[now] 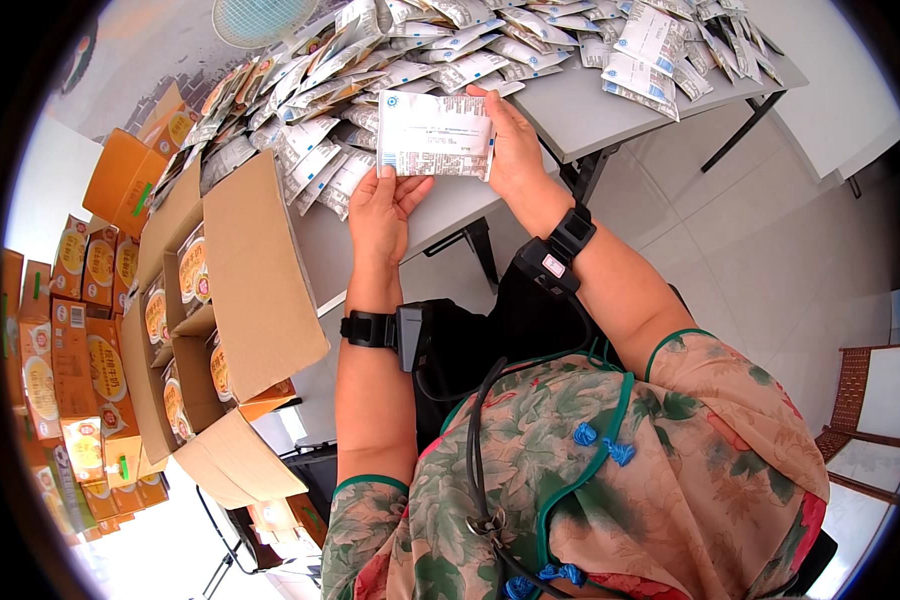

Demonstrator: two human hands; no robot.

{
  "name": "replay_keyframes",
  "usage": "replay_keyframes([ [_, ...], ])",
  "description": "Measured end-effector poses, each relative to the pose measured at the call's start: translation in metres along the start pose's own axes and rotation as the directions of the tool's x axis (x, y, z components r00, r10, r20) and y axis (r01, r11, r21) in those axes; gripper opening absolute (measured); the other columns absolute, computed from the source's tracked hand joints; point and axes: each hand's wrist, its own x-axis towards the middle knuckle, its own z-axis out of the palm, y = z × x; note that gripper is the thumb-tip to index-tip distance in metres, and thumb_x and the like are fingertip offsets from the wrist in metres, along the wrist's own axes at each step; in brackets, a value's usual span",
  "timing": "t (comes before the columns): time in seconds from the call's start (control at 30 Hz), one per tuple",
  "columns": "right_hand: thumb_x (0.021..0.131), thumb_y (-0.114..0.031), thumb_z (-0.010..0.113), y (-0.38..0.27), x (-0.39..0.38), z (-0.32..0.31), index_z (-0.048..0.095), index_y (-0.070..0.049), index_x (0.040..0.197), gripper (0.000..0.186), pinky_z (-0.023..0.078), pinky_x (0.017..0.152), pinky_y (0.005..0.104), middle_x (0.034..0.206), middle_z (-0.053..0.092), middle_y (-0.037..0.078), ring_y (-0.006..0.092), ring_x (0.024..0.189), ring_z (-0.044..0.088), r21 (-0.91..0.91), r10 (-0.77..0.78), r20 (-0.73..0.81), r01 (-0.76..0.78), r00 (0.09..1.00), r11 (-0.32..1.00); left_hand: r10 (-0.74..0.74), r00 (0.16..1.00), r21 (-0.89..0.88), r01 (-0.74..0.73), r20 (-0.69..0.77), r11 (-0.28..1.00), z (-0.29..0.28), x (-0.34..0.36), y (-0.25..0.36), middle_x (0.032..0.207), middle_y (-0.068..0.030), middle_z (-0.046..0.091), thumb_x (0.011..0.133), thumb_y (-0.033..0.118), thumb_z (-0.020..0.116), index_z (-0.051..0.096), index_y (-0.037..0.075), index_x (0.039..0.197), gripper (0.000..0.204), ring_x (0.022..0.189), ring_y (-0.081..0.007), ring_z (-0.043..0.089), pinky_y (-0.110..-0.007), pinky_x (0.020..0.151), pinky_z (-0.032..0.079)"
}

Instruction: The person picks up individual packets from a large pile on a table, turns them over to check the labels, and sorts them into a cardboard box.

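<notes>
A flat white printed packet (435, 135) is held up in front of me over the table edge, its printed side facing me. My left hand (382, 212) pinches its lower left corner, thumb on the front. Along the packet's right edge, my right hand (515, 145) grips it with the fingers partly hidden behind. Right behind it lies a large heap of similar silvery-white packets (330, 85). Beside my left forearm stands an open cardboard box (260, 270), its dividers forming compartments with packets bearing round yellow pictures.
More packets (650, 55) lie on the grey table (560, 115) at the far right. Stacked orange cartons (85, 350) fill the left side. A pale blue mesh fan (260, 20) stands at the back. Black table legs (740, 130) reach the tiled floor.
</notes>
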Motion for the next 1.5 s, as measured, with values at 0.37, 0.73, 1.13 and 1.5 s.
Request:
replay_keyframes([
  [0.37, 0.094, -0.029, 0.047, 0.0, 0.005, -0.006, 0.057, -0.002, 0.11, 0.033, 0.05, 0.08, 0.0327, 0.102, 0.06, 0.009, 0.0174, 0.091, 0.059, 0.036, 0.013, 0.008, -0.013, 1.0, 0.999, -0.016, 0.999, 0.004, 0.016, 0.046, 1.0, 0.0, -0.002, 0.004, 0.103, -0.0223, 0.058, 0.096, 0.031, 0.038, 0.049, -0.01, 0.109, 0.045, 0.096, -0.0327, 0.06, -0.037, 0.081, 0.053],
  [0.73, 0.091, -0.034, 0.05, -0.007, 0.003, -0.009, 0.056, -0.006, 0.105, 0.032, 0.047, 0.082, 0.0342, 0.094, 0.062, 0.006, 0.0181, 0.089, 0.059, 0.181, 0.18, 0.095, -0.195, 0.979, 0.964, -0.453, 0.673, -0.423, 0.729, 0.584, 0.537, 0.029, -0.014, 0.002, 0.121, -0.0376, 0.042, 0.096, 0.031, 0.028, 0.027, -0.011, 0.13, 0.054, 0.111, -0.0495, 0.045, -0.046, 0.091, 0.047],
  [1.13, 0.089, -0.052, 0.044, -0.011, -0.001, -0.013, 0.06, -0.003, 0.1, 0.053, 0.048, 0.077, 0.0315, 0.092, 0.065, 0.011, 0.0182, 0.085, 0.06, 0.136, 0.186, 0.285, -0.232, 0.94, 0.963, -0.334, 0.86, -0.593, 0.508, 0.385, 0.625, 0.05, -0.052, -0.009, 0.135, -0.0215, 0.034, 0.092, 0.014, 0.046, 0.023, 0.006, 0.139, 0.053, 0.116, -0.0323, 0.047, -0.037, 0.093, 0.048],
  [1.5, 0.095, -0.049, 0.025, 0.002, 0.006, -0.017, 0.056, 0.0, 0.105, 0.059, 0.047, 0.083, 0.0387, 0.097, 0.063, 0.013, 0.0245, 0.089, 0.06, 0.161, 0.289, 0.416, -0.383, 0.862, 0.91, -0.036, 0.983, -0.21, 0.074, 0.179, 0.975, 0.058, -0.084, 0.02, 0.131, -0.0104, 0.044, 0.085, 0.01, 0.057, 0.021, 0.008, 0.139, 0.065, 0.117, -0.0213, 0.048, -0.035, 0.098, 0.039],
])
